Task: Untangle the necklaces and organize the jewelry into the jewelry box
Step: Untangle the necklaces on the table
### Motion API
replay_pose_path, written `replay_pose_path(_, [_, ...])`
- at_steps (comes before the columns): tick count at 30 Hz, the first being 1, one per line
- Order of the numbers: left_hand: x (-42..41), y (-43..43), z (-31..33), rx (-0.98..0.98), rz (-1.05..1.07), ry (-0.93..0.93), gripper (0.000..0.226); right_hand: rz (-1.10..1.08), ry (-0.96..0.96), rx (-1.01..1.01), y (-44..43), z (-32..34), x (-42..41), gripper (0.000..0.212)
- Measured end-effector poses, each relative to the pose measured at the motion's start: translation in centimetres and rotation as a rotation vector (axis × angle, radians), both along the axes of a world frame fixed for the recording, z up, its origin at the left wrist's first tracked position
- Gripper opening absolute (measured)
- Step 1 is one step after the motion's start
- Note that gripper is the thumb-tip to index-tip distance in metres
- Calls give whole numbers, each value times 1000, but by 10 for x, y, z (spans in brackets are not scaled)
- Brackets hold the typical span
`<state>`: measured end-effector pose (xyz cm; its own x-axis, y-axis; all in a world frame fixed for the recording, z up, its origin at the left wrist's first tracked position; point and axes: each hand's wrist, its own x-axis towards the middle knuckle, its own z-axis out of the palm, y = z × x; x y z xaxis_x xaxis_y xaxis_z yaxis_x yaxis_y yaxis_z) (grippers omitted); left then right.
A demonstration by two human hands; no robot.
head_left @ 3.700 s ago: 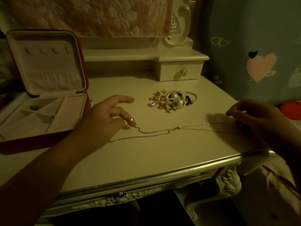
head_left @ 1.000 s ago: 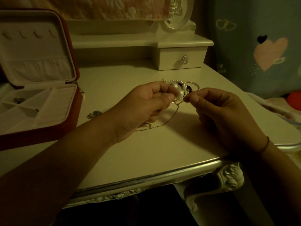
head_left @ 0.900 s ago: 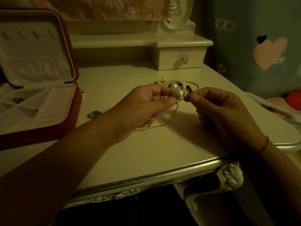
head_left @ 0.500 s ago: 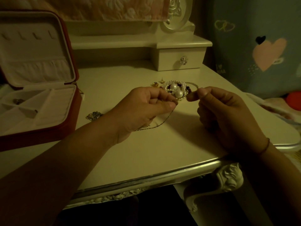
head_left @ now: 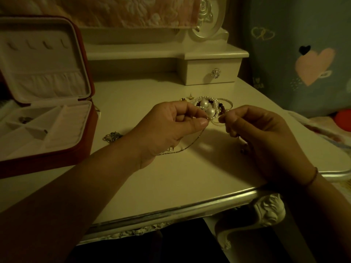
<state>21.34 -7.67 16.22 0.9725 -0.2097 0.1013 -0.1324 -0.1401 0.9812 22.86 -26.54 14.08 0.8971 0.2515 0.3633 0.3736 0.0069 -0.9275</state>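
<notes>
A thin gold chain necklace (head_left: 191, 144) hangs between my two hands above the table. My left hand (head_left: 171, 128) pinches one end between thumb and forefinger. My right hand (head_left: 254, 130) pinches the other end close by. The chain loops down onto the table under my left hand. Behind my fingers lies a pile of jewelry (head_left: 207, 106) with pearl strands, dark beads and gold earrings. The red jewelry box (head_left: 83, 133) stands open at the left, with a small piece (head_left: 24, 119) in a back compartment. A small silver tangle (head_left: 112, 136) rests beside the box.
A white drawer unit (head_left: 212, 73) with a crystal knob stands at the back of the dressing table, under a mirror frame. The table's silver front edge (head_left: 171, 211) runs across below my arms. A heart-patterned fabric (head_left: 313, 67) hangs at the right.
Earlier the chain lay stretched flat on the table between my spread hands. Both hands have since lifted it and come together at its ends; over the last second they barely shift.
</notes>
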Motion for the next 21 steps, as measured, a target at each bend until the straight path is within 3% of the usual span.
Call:
replay_pose_path(5, [0,-2,0,-29,-7,-35,9,81,0,72,2,1,-2,9])
replay_pose_path(11, [5,0,-7,113,43,-183,7,145,-70,26,-1,-1,1,16])
replay_pose_path(21, [0,-1,-4,158,-7,-183,9,120,152,276,2,9,1,13])
